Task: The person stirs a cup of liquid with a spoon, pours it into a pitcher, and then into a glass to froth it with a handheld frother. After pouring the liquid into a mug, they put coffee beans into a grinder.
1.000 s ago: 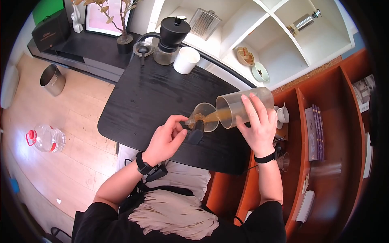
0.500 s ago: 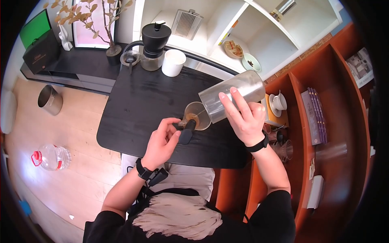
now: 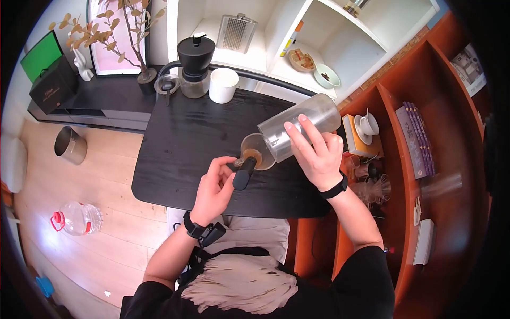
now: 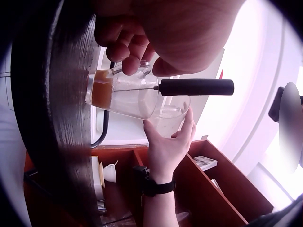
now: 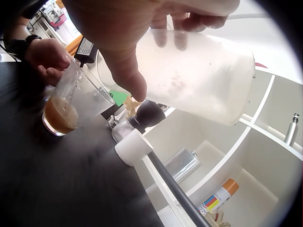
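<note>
My right hand (image 3: pixel 316 159) grips a clear cylindrical cup (image 3: pixel 276 130), tilted with its mouth at the rim of a glass mug (image 3: pixel 265 161). The tilted cup looks clear inside, with a few specks on its wall in the right wrist view. Brown liquid (image 4: pixel 102 89) fills the bottom of the mug, which stands on the black table (image 3: pixel 180 154). A milk frother with a black handle (image 4: pixel 196 87) leans in the mug, its thin rod reaching down inside. My left hand (image 3: pixel 211 186) holds the mug's small glass handle (image 4: pixel 142 71) with curled fingertips.
Toward the table's back stand a white cup (image 3: pixel 223 86), a black-topped coffee grinder (image 3: pixel 195 64) and a small dish with a black spoon (image 3: pixel 167 85). White shelving (image 3: pixel 268 42) rises behind. A reddish wooden shelf (image 3: pixel 396 133) borders the right side. A water bottle (image 3: pixel 77 218) stands on the floor.
Brown liquid was streaming from the cup into the mug a second ago; that stream is gone now. My right hand has moved the cup slightly left. The head view has shifted.
</note>
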Demonstrator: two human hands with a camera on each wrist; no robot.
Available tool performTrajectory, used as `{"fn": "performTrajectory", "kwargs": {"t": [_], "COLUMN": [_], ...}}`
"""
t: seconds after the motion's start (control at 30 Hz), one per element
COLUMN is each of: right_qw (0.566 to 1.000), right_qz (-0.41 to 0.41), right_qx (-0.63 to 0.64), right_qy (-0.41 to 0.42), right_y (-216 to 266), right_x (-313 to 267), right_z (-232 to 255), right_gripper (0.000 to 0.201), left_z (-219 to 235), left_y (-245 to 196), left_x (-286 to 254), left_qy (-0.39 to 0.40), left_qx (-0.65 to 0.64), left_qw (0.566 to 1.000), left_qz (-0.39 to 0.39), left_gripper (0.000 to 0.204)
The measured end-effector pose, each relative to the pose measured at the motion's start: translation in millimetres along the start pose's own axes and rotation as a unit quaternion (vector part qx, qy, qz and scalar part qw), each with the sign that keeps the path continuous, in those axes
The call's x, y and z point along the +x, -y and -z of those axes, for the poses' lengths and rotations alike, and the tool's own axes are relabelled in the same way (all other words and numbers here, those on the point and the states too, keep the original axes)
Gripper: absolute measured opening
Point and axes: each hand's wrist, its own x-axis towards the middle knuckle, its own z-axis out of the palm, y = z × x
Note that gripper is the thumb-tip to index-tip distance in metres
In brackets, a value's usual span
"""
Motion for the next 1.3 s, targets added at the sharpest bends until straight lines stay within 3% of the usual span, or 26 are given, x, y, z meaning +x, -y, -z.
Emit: {"fn": "performTrajectory", "kwargs": {"t": [0.1,0.27,0.33,0.67,1.0,1.07,1.2,1.3], "right_qw": [0.999,1.000,1.000,1.000,0.998,0.997,0.994,0.994], "right_qz": [-0.016,0.001,0.004,-0.012,-0.030,-0.029,-0.061,-0.068], "right_qx": [-0.008,-0.005,-0.006,0.013,0.046,0.056,0.091,0.085], "right_qy": [-0.035,-0.004,0.004,0.010,0.029,0.044,0.010,0.002], "right_y": [0,1,1,4,4,3,5,9], "right_x": [-2,-1,0,-1,0,-1,3,-3], "right_z": [-4,-2,-1,-4,-2,0,5,-5], "right_gripper": [0.066,0.067,0.067,0.068,0.064,0.063,0.056,0.069], "left_z": [0,0,4,4,3,2,-1,-1], "left_y": [1,-1,-4,-9,-6,5,-2,1], "left_x": [0,0,-1,0,-3,-4,-4,-4], "left_qy": [-0.004,-0.002,0.021,0.020,0.000,-0.019,-0.027,-0.020], "left_qx": [-0.003,-0.005,-0.004,0.026,-0.002,-0.057,-0.084,-0.082], "left_qw": [1.000,1.000,0.999,0.999,0.999,0.998,0.995,0.996], "left_qz": [-0.001,-0.002,0.046,0.038,0.040,0.032,0.039,0.041], "left_gripper": [0.035,0.035,0.038,0.042,0.053,0.053,0.059,0.063]}}
